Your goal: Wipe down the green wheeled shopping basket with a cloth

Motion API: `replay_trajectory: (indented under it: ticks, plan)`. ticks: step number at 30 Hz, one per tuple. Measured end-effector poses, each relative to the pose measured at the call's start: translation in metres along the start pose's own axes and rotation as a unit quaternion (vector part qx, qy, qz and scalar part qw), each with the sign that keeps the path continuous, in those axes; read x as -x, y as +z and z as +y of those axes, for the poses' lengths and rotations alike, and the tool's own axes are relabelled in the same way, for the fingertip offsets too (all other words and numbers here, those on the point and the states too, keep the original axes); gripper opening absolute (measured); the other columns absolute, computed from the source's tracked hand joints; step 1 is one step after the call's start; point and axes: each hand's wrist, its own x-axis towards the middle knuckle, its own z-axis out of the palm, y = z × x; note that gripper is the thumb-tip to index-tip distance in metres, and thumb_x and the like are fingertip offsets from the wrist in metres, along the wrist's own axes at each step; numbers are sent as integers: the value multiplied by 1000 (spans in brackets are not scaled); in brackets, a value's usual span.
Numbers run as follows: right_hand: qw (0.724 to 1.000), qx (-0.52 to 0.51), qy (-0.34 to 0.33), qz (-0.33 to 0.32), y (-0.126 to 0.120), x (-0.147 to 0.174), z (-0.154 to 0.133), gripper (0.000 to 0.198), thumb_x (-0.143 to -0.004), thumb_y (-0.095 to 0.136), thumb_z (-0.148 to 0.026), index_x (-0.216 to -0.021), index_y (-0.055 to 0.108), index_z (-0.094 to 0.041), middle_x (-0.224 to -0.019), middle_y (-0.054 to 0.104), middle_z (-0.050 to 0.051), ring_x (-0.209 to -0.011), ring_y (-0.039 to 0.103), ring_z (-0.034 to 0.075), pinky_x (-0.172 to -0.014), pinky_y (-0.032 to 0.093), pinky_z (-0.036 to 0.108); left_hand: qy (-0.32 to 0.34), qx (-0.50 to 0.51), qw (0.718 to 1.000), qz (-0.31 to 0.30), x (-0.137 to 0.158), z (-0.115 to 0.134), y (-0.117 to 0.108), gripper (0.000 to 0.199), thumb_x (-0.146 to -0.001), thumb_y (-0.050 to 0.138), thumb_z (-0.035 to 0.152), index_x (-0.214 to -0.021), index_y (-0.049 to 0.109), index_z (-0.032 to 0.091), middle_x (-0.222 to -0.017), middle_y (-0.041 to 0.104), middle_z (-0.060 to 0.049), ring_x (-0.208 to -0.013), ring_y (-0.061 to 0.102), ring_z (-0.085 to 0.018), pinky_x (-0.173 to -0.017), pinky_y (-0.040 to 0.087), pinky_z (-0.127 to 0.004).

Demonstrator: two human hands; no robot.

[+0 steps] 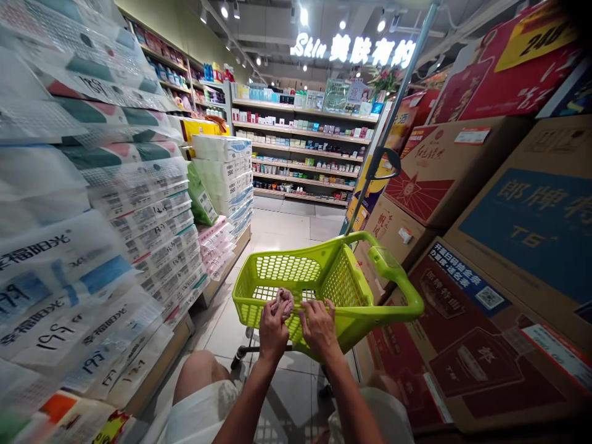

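A bright green plastic shopping cart (388, 313) stands sideways before me, with its handle to the right and its basket to the left. At the near side of the basket my left hand (274, 332) is closed around a crumpled pinkish cloth (283, 301), which bunches up above the rim. A little to the right, my right hand (320, 328) has its fingers curled over the same rim. Both thumbs point towards each other, with a small gap between the hands. The basket's latticed walls and floor show through beyond them.
Tall stacks of wrapped tissue packs (139, 209) line the left side. Cardboard cartons (462, 185) are piled close on the right, beside a slanting metal pole (407, 86). Tiled floor (277, 225) leads to shelves of small boxed goods (305, 132).
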Motion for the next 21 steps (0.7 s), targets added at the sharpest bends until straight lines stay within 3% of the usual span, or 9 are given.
replay_trajectory:
  ticks: [7,10,14,17,21]
  plan:
    - [998,-47,-9,-33,5,5,13,25,-107,44,-39,-98,63,-24,-96,66,1,-97,61,18,-105,25,37,-87,-49,993,56,-14,-34,-34,56,-73,53,-2,-116,77,24,-115,59,-10,-114,61,-27,-102,54,-41]
    - [999,-38,22,-19,1,8,19,35,-107,41,-45,-89,62,-23,-90,64,1,-95,59,18,-106,22,39,-119,-52,990,57,-12,-29,-42,52,-71,54,-2,-110,78,21,-112,59,-10,-110,62,-27,-101,54,-39]
    - [998,-18,58,2,-4,8,23,40,-109,36,-43,-83,61,-23,-85,66,2,-90,57,19,-106,21,40,-78,9,997,-15,4,9,-35,51,-70,51,-4,-104,79,23,-109,60,-8,-103,62,-23,-95,55,-36]
    - [998,-43,52,-14,-5,9,21,39,-111,32,-37,-90,63,-23,-87,69,2,-90,58,18,-107,20,40,-25,55,996,-61,15,29,-30,53,-70,51,-4,-104,79,26,-110,61,-7,-103,63,-21,-94,55,-34]
    - [997,-70,25,-36,-3,16,17,39,-111,32,-33,-91,64,-25,-90,71,1,-92,59,18,-109,22,39,-27,31,998,-46,19,8,-40,56,-70,50,-3,-108,79,27,-111,62,-7,-106,63,-24,-97,54,-38]
